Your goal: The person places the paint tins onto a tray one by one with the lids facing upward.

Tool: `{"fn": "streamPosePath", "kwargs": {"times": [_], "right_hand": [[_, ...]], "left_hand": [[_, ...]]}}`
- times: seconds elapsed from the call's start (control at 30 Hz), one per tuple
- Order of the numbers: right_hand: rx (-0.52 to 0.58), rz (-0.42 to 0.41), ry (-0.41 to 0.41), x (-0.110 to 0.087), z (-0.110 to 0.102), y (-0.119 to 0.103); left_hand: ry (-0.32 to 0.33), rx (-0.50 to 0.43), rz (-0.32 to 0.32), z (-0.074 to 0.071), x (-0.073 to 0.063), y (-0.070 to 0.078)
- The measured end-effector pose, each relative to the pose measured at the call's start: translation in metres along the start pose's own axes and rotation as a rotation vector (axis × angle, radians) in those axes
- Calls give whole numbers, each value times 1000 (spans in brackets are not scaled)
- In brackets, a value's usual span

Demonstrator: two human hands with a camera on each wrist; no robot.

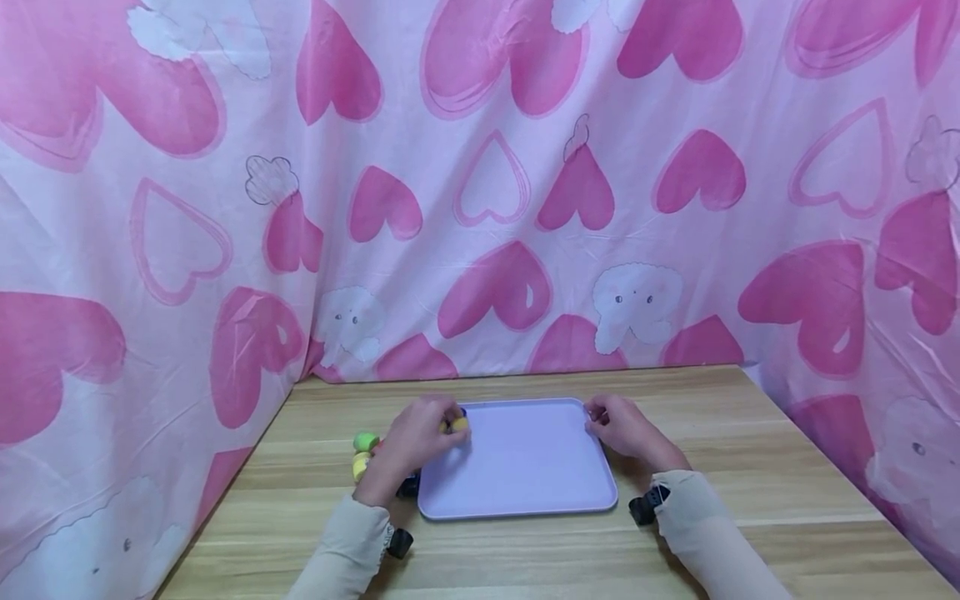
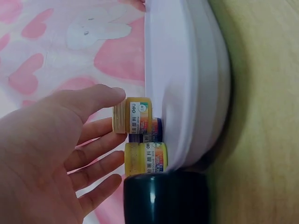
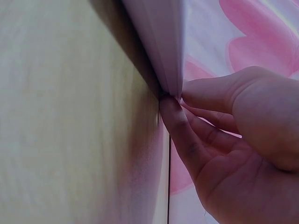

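My left hand is over the left rim of the lavender tray. In the left wrist view its thumb and forefinger pinch the lid of a small yellow-orange paint jar, while the other fingers extend loosely. Behind that jar show a dark blue jar and a lighter yellow jar. Across the tray, my right hand grips the far right corner. The right wrist view shows its thumb on the rim and a finger at the underside.
Left of the tray, partly behind the left hand, sit a green jar, a yellow jar and a black jar. The wooden table meets a pink heart-patterned cloth at its back and sides.
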State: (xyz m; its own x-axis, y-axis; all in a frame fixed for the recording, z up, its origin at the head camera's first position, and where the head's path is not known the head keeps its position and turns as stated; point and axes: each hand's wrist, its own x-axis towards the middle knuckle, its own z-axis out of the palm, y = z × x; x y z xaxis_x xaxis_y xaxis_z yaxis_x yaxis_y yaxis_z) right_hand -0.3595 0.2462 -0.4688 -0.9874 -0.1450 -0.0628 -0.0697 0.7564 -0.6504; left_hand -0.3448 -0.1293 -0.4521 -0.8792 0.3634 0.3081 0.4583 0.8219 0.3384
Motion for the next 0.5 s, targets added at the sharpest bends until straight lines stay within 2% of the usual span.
{"fn": "streamPosePath", "kwargs": {"times": [0.27, 0.5], "right_hand": [[-20, -28, 1, 2, 0, 5], [-24, -22, -9, 6, 2, 7]], "left_hand": [[64, 68, 15, 5, -1, 1], [108, 143, -7, 9, -3, 2]]}}
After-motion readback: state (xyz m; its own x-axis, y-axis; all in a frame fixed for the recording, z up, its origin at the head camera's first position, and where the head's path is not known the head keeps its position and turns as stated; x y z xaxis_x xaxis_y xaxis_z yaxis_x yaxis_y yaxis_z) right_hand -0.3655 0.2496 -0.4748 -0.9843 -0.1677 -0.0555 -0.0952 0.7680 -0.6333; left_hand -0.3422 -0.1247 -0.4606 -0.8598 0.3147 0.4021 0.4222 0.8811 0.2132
